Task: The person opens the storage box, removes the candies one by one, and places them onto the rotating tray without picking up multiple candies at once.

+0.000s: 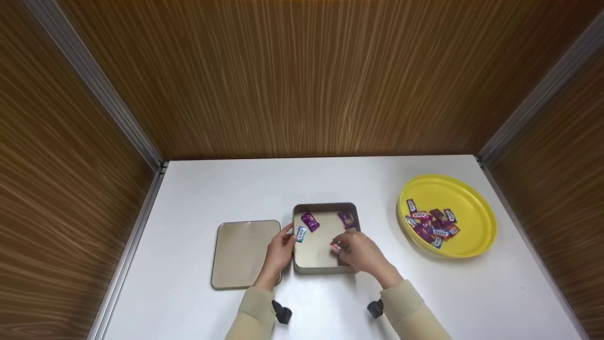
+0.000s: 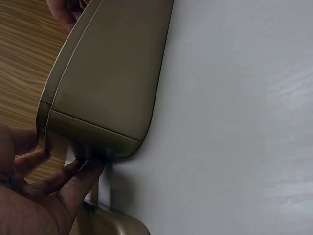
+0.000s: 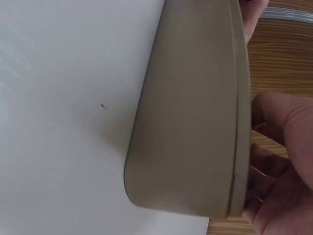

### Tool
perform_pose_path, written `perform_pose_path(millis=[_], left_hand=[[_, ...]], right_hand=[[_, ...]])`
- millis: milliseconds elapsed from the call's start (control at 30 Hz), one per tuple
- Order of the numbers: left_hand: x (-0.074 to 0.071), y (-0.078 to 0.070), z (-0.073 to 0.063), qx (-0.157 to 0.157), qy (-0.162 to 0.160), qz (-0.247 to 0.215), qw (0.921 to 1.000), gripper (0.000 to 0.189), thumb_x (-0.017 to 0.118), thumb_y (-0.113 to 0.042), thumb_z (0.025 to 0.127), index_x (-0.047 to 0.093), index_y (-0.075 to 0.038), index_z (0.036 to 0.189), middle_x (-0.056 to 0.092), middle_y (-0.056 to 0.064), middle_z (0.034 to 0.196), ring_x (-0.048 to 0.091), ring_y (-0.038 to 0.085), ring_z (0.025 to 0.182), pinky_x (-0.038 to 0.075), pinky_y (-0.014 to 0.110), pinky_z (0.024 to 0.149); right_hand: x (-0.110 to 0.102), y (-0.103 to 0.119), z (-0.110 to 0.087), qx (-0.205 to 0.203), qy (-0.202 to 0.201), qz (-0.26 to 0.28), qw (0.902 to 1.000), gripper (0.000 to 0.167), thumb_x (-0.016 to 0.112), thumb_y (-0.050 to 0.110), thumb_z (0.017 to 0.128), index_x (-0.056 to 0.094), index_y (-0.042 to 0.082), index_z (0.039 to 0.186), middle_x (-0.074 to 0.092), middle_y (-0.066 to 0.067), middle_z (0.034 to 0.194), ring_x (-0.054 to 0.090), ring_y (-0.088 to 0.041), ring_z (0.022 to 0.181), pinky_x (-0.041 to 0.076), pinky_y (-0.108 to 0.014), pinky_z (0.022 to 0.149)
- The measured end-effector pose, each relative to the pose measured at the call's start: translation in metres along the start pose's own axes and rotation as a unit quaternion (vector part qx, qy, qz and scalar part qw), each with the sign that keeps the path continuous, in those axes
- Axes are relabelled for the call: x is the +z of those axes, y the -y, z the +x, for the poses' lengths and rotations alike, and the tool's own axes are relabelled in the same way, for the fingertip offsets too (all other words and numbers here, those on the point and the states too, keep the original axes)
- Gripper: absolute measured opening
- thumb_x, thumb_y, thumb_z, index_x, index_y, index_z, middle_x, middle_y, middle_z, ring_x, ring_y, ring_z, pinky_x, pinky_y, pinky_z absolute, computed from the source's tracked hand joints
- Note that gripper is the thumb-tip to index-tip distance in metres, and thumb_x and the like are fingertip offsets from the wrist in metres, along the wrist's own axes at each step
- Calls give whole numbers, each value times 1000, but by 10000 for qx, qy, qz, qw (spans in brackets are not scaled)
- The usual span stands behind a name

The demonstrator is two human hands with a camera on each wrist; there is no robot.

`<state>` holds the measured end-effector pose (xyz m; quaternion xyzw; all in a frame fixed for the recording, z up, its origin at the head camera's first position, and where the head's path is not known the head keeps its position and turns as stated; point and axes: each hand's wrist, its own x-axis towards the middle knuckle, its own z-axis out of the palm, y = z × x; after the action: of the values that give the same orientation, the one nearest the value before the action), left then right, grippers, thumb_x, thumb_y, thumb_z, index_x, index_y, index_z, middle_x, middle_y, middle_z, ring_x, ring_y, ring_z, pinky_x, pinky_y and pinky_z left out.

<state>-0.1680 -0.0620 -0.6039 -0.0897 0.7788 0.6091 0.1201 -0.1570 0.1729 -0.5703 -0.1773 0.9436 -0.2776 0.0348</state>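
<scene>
A square metal tin [image 1: 325, 270] stands uncovered on the table with a few wrapped candies in it. Against its left wall, my left hand [image 1: 279, 252] holds the tin, fingers at the rim and side in the left wrist view. My right hand [image 1: 361, 250] reaches over the right wall and pinches a red-wrapped candy [image 1: 335, 245] above the tin's floor. Inside lie a purple candy [image 1: 310, 221], a blue-and-white candy [image 1: 301, 234] and another purple candy [image 1: 346, 218] at the back right. The right wrist view hides the candy behind the tin wall.
The tin's flat lid [image 1: 245, 255] lies to the left, beside my left hand. A round yellow tray [image 1: 467, 208] at the right carries several wrapped candies [image 1: 432, 226]. Wood-grain panels [image 1: 302, 85] enclose the white table [image 1: 212, 189] at the back and sides.
</scene>
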Motion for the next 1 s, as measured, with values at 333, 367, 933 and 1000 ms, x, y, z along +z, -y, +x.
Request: perform_pose_path(millis=[333,367,933,1000], left_hand=[[0,-5,-7,-84,61,-223,9997,44,45,-18,105,42,-9,148,57,15,129,56,27,117,45,42,100],[0,-5,-8,-61,60,-196,9998,44,45,-17,105,42,-8,148,57,15,129,55,27,117,45,42,100],[-1,3,-17,164,74,82,9998,42,49,-11,103,45,-3,144,59,13,118,57,25,109,49,39,93],[-2,3,-17,153,107,65,9998,42,49,-10,103,45,-3,144,59,14,119,57,25,110,49,39,93]], right_hand=[[-19,-17,-13,-238,-598,684,9956,31,71,-2,76,72,10,104,63,6,95,61,-12,83,53,-33,69],[-22,-19,-15,-239,-693,744,9945,31,71,-3,75,72,10,104,64,5,95,61,-13,82,53,-32,67],[-66,-94,-46,657,-2075,362,9754,27,73,-6,78,71,-2,104,65,-13,98,64,-27,86,54,-44,75],[-70,-102,-50,918,-2169,384,9711,26,73,-3,81,70,-3,106,65,-16,100,63,-31,90,53,-48,79]])
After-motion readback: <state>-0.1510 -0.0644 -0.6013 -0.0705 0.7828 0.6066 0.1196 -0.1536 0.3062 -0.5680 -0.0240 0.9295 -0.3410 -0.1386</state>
